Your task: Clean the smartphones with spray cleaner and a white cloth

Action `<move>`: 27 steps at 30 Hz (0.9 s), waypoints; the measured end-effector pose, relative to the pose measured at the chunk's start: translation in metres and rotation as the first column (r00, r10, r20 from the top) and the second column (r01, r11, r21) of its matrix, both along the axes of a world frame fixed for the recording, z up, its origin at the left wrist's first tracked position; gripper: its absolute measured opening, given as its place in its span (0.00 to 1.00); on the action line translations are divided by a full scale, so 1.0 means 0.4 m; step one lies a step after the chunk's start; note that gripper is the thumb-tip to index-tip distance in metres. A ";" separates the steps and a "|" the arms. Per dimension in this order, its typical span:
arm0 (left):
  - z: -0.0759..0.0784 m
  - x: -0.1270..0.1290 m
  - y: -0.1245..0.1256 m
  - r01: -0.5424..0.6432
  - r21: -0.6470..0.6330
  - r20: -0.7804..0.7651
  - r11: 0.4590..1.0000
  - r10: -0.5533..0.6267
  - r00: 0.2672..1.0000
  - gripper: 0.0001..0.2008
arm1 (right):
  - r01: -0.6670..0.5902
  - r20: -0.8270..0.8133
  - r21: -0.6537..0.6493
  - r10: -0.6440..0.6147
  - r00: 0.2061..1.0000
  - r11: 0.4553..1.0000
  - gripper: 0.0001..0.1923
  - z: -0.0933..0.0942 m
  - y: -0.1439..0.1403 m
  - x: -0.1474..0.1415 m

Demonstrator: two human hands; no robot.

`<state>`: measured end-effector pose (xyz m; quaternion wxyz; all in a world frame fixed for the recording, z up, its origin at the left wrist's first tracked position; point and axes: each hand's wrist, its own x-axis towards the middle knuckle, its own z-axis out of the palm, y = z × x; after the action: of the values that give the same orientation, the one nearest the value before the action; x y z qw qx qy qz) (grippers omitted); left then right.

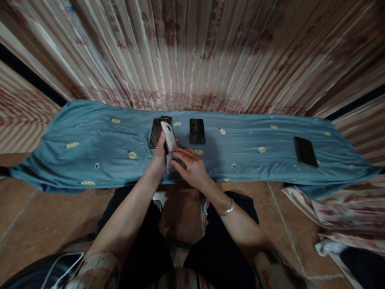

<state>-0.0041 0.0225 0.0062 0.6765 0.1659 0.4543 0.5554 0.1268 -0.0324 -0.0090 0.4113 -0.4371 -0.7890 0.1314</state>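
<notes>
My left hand (159, 154) is wrapped round a white smartphone (168, 134), its back with a round camera turned towards my right hand. My right hand (192, 167) has its fingers pinched at the phone's lower end. A thin greyish, cloth-like piece (169, 163) hangs there between the two hands; what it is I cannot make out. Just behind the white phone lies a dark tablet-like phone (155, 132), partly covered by it, with a small dark object (166, 119) at its upper edge. A black phone (197, 131) with a marked, reflective screen lies to the right of my hands.
A narrow table under a blue cloth (99, 152) with yellow pineapple prints runs across the view. Another dark phone (305, 152) lies at its right end. Pleated, patterned curtains (192, 52) hang behind. A white cable (64, 269) is at lower left, above the tiled floor.
</notes>
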 end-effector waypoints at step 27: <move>-0.029 0.082 -0.056 0.039 0.079 0.152 0.996 -0.050 0.987 0.07 | 0.154 -0.081 0.013 -0.152 0.985 0.988 0.18 -0.011 0.048 0.042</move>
<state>0.0285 0.0003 -0.0056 0.7150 0.1583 0.3754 0.5682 0.1438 -0.0133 -0.0136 0.4555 -0.4869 -0.7373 0.1091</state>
